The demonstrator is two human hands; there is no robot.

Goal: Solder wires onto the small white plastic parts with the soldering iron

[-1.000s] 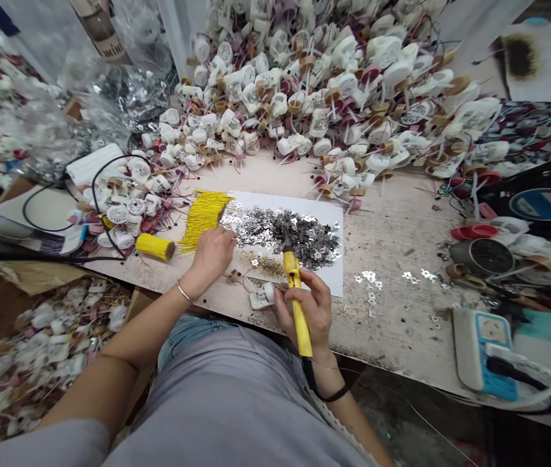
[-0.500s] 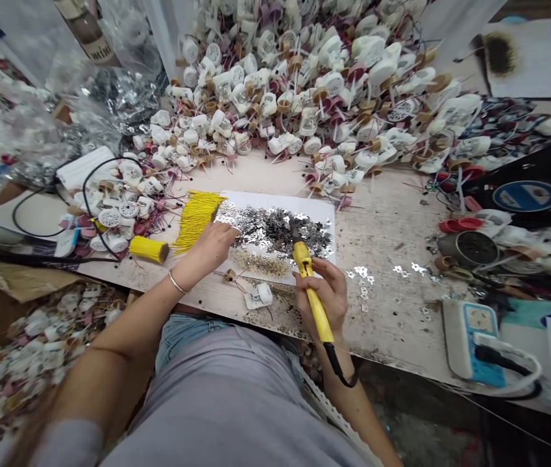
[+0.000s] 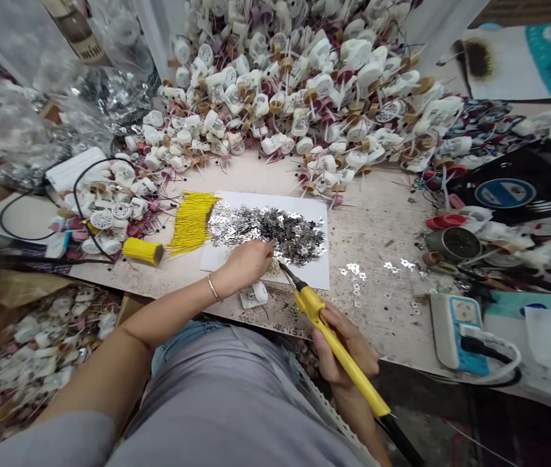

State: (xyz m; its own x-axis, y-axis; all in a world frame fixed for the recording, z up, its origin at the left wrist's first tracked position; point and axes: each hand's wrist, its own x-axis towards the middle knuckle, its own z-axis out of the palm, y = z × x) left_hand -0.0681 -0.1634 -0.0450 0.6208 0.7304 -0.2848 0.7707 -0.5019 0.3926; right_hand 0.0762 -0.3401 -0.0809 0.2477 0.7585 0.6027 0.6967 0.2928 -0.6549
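Note:
My right hand (image 3: pixel 346 350) is closed round the yellow handle of a soldering iron (image 3: pixel 338 347); its dark tip points up-left toward my left hand. My left hand (image 3: pixel 248 259) rests on the white sheet (image 3: pixel 318 275), fingers curled in a pinch at the near edge of a heap of small silver metal pieces (image 3: pixel 275 227); what they pinch is too small to name. A small white plastic part (image 3: pixel 254 296) lies just below that hand. A fan of yellow wires (image 3: pixel 192 220) lies left of the sheet.
A big pile of white and maroon plastic parts (image 3: pixel 304 84) fills the back of the bench. A yellow wire bundle (image 3: pixel 142 250) and black cable (image 3: pixel 80 194) lie at left. A blue-white power strip (image 3: pixel 460 327) and round tin (image 3: pixel 453 243) sit right. A box of parts (image 3: pixel 36 337) stands lower left.
My left hand moved right from the yellow wires to the near edge of the silver heap. My right hand drew the soldering iron back toward me and tilted it.

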